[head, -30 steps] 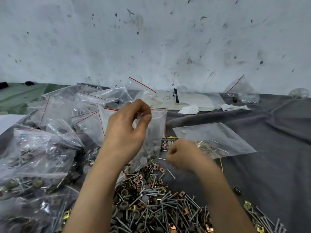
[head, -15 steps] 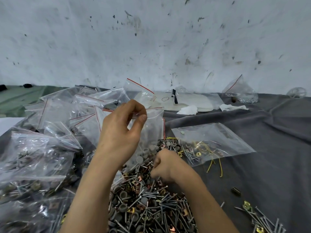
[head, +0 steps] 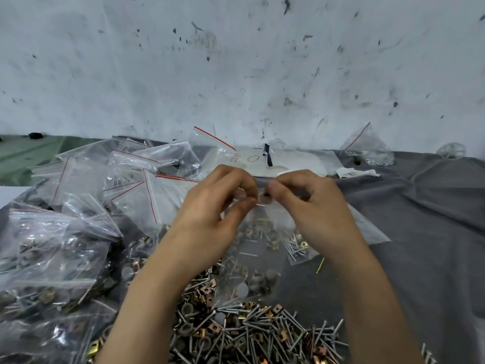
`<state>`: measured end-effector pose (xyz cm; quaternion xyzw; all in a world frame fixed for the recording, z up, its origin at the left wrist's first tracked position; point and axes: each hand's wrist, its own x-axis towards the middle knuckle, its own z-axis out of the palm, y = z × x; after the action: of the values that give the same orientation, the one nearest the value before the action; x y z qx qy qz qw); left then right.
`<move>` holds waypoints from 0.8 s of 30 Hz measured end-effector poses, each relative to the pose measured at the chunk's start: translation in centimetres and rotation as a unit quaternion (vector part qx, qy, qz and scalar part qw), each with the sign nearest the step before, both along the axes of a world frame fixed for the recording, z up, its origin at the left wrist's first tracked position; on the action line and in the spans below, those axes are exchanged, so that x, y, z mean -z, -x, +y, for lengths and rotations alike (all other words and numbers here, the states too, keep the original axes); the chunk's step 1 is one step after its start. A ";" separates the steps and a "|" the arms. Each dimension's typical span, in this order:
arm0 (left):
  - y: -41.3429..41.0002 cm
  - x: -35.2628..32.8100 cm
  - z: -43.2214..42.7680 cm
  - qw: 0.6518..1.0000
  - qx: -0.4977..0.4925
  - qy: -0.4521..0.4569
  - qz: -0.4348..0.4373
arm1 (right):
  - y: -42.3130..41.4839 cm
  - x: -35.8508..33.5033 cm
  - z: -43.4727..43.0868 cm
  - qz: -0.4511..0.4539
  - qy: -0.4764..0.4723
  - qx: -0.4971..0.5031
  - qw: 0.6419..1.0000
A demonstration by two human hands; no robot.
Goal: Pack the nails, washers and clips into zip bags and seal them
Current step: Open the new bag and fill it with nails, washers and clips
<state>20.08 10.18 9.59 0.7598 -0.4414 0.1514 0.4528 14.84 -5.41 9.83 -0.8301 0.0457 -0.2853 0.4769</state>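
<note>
A clear zip bag [head: 252,261] hangs upright in front of me, with grey washers and a few nails and clips at its bottom. My left hand [head: 217,206] pinches the bag's top edge on the left. My right hand [head: 309,206] pinches the same edge just to the right, fingertips almost touching the left hand's. Below them a loose heap of nails, washers and brass clips [head: 252,329] covers the grey cloth.
Filled zip bags [head: 49,261] pile up at the left, empty red-striped bags [head: 136,177] behind them. Another clear bag [head: 367,232] lies flat at the right. A bag of small parts [head: 367,151] stands by the stained wall. Grey cloth [head: 433,232] spreads right.
My right hand has risen from the heap to the bag's top edge beside my left hand. The bag now hangs lower and more central, held by both hands.
</note>
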 end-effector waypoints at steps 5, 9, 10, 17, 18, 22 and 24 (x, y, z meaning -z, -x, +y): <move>-0.1 0.1 0.2 1.000 -0.023 0.010 0.012 | 1.4 -0.6 -1.4 0.057 -0.044 -0.094 0.993; -0.1 0.1 0.2 0.999 -0.023 0.009 0.026 | 1.5 -0.6 -1.7 0.060 -0.027 -0.109 0.992; -0.2 0.1 0.2 0.999 -0.020 0.013 0.029 | 1.5 -0.6 -1.7 0.059 -0.025 -0.112 0.992; -0.2 0.3 -0.2 0.998 -0.002 0.040 0.044 | 1.3 -0.5 -1.4 0.051 0.009 -0.102 0.993; -0.1 0.3 -0.2 0.997 0.007 0.046 0.060 | 1.3 -0.5 -1.4 0.051 0.016 -0.103 0.993; 0.1 0.3 -0.1 0.994 0.041 0.052 0.086 | 1.5 -0.4 -1.8 0.059 0.040 -0.110 0.991; 0.1 0.2 -0.1 0.994 0.045 0.050 0.091 | 1.5 -0.4 -2.0 0.059 0.045 -0.112 0.991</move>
<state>19.94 10.12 9.41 0.7261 -0.4239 0.0831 0.5350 13.30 -7.37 10.23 -0.8658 -0.0325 -0.1821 0.4650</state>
